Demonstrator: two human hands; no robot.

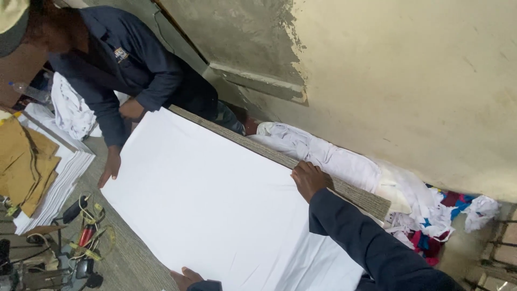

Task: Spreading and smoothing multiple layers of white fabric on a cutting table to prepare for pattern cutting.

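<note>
Right hand (308, 179) presses white cloth (215, 205) edge (left hand (186, 278) opposite).

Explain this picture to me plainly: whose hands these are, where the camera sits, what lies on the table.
One picture, from a camera on a person's head, looking down and tilted. That person's right hand presses the far edge of a large white cloth spread on a grey table. Their left hand rests at the near edge. A co-worker in dark blue touches the other end. Nearby lie stacked white sheets, brown fabric pieces and a cutting tool.
</note>
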